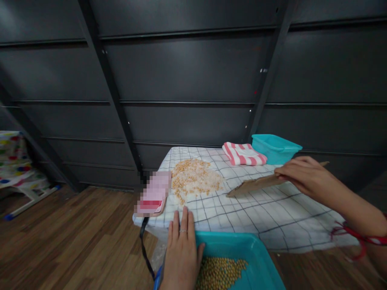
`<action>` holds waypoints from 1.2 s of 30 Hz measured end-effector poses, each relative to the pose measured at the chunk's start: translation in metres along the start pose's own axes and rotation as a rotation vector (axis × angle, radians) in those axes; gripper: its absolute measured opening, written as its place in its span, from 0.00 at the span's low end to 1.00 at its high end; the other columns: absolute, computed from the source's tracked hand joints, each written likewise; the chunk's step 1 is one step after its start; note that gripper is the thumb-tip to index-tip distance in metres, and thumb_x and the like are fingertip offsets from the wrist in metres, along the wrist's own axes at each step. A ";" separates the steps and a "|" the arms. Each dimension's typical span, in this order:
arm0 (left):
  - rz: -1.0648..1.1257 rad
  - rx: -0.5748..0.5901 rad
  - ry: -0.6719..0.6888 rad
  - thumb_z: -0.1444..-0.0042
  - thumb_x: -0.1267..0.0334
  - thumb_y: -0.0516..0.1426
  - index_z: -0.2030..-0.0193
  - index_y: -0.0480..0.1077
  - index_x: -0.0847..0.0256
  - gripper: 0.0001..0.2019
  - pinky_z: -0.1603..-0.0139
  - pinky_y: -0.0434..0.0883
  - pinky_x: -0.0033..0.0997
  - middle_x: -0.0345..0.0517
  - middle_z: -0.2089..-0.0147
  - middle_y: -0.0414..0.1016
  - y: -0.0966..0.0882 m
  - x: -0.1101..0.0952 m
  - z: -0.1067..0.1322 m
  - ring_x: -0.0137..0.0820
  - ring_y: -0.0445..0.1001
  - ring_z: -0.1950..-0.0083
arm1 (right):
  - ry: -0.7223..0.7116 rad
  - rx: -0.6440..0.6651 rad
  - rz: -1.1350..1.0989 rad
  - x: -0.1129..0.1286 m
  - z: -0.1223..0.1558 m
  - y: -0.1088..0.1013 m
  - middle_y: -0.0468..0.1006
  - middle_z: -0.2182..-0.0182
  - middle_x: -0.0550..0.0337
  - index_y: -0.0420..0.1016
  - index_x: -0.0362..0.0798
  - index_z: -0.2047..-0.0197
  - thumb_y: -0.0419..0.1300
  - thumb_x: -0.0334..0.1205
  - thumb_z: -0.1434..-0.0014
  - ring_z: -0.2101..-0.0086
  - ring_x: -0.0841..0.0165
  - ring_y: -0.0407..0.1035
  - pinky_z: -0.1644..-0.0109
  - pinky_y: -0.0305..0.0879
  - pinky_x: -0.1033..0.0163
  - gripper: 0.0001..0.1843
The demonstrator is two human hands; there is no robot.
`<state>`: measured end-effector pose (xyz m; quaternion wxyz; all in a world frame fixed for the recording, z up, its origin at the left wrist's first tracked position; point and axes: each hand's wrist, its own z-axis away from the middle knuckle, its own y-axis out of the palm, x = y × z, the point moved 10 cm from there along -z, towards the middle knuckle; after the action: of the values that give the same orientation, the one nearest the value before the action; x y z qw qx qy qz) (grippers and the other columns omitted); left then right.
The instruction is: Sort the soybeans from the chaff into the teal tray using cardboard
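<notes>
My right hand (302,173) grips a flat piece of brown cardboard (256,184) by its upper edge, its far end low over the checked cloth. My left hand (181,251) is open, fingers stretched forward and thumb inside the left rim of a teal tray (260,245); its fingertips reach the table's front edge. Yellowish soybeans (222,272) lie in that tray. Ahead of my left fingertips, a pile of soybeans mixed with pale, rice-like grains (196,179) is spread on the cloth.
A white checked cloth (211,213) covers the table. On its left edge sits a pink phone-like object (155,191), partly pixelated, with a black strap (144,245) hanging down. A pink-striped towel (243,154) and a second teal tray (273,151) stand at the back right, before a dark panelled wall.
</notes>
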<state>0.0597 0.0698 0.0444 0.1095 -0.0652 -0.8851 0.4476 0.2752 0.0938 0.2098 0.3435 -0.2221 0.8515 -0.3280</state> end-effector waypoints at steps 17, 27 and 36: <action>0.105 0.045 -0.054 0.49 0.67 0.48 0.38 0.49 0.74 0.30 0.47 0.66 0.52 0.61 0.39 0.59 0.003 0.007 0.001 0.52 0.56 0.39 | -0.042 -0.067 -0.181 0.043 -0.029 -0.016 0.74 0.71 0.62 0.65 0.51 0.61 0.47 0.29 0.41 0.69 0.71 0.67 0.61 0.59 0.60 0.10; 0.179 0.036 -0.082 0.48 0.68 0.47 0.35 0.31 0.71 0.36 0.49 0.67 0.53 0.60 0.39 0.60 0.005 0.013 0.003 0.51 0.56 0.39 | -0.107 -0.043 -0.054 0.066 -0.056 0.011 0.73 0.72 0.60 0.65 0.46 0.62 0.45 0.27 0.42 0.69 0.69 0.65 0.59 0.56 0.59 0.10; 0.135 0.002 -0.074 0.48 0.68 0.46 0.37 0.23 0.76 0.39 0.50 0.69 0.50 0.66 0.41 0.62 -0.002 0.014 0.002 0.51 0.60 0.41 | -0.081 -0.029 -0.168 0.077 -0.059 0.004 0.71 0.74 0.62 0.67 0.48 0.63 0.46 0.32 0.40 0.70 0.70 0.64 0.58 0.57 0.60 0.09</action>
<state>0.0455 0.0699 0.0470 0.0463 -0.1083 -0.8817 0.4569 0.1804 0.0743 0.2059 0.3457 -0.3105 0.8200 -0.3341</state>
